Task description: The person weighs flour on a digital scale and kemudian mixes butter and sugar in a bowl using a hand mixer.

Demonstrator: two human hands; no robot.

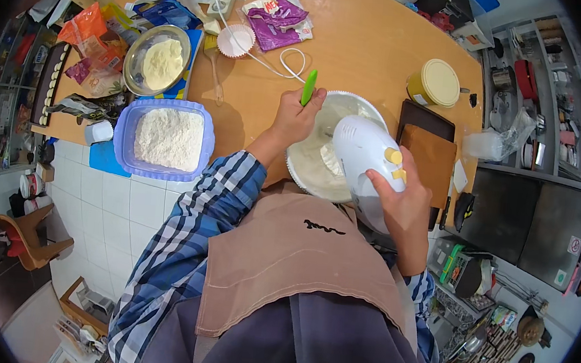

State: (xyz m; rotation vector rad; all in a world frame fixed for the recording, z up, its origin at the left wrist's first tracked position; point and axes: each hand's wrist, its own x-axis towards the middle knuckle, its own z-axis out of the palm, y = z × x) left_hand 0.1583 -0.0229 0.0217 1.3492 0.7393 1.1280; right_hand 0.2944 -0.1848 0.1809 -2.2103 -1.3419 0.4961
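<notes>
My left hand is closed round a green-handled utensil at the left rim of a large white bowl. The handle sticks up above my fingers, and its other end is hidden. In my right hand is a white hand mixer with yellow buttons, its body tilted over the bowl's right side. Pale, creamy mixture shows inside the bowl, partly covered by the mixer. The beaters are out of sight beneath the mixer.
Left of me, a lilac tub of white flour sits at the table edge, with a metal bowl of pale powder behind it. A pastry brush and paper cup lie beyond. Dark trays and a yellow-lidded tub stand right.
</notes>
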